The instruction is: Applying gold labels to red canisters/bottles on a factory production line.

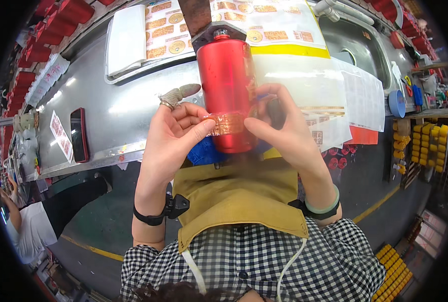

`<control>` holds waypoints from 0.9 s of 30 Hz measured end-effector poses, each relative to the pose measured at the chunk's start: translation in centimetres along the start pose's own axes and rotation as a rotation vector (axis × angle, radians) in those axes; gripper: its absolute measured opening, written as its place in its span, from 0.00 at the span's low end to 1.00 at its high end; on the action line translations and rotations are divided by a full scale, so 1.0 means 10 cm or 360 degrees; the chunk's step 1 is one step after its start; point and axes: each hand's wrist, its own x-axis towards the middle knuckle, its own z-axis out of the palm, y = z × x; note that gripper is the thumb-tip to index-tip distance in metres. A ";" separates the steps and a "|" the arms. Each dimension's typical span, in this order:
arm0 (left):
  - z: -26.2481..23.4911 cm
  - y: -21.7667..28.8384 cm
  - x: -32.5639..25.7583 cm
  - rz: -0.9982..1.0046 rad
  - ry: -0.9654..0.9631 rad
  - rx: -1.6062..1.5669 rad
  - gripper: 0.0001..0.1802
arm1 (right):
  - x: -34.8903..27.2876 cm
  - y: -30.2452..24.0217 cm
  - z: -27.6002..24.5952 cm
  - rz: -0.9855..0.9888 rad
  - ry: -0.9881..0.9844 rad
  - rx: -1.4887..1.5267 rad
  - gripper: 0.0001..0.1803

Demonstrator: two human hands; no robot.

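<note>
A glossy red cylinder [226, 75], like a metal canister, lies lengthwise in front of me, its far end against a dark metal bracket [219, 31]. Across its near part runs a gold label [228, 124] with a raised pattern. My left hand [178, 128] has its thumb pressed on the label's left end, the other fingers curled beside it. A grey cover sits on its raised index finger. At the label's right end is the thumb of my right hand [284, 121], whose fingers curve round the cylinder's side. Some of those fingertips are blurred. Blue cloth [204, 152] shows under the cylinder.
Sheets of gold labels [171, 30] lie at the back of the steel bench [118, 98]. A phone [79, 135] rests at left, a sink [357, 38] is at back right. White papers [357, 93] hang near the right edge. Another person [35, 226] is at far left.
</note>
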 end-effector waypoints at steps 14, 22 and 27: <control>-0.01 -0.06 0.01 -0.0050 0.0049 -0.0070 0.21 | 0.02 -0.02 -0.02 0.0054 -0.0043 0.0027 0.26; -0.01 -0.08 0.00 -0.0046 0.0033 -0.0048 0.26 | 0.02 -0.04 -0.02 0.0058 -0.0023 -0.0017 0.26; 0.01 -0.05 0.01 -0.0036 0.0029 -0.0080 0.22 | 0.02 -0.03 -0.02 0.0068 -0.0015 0.0003 0.26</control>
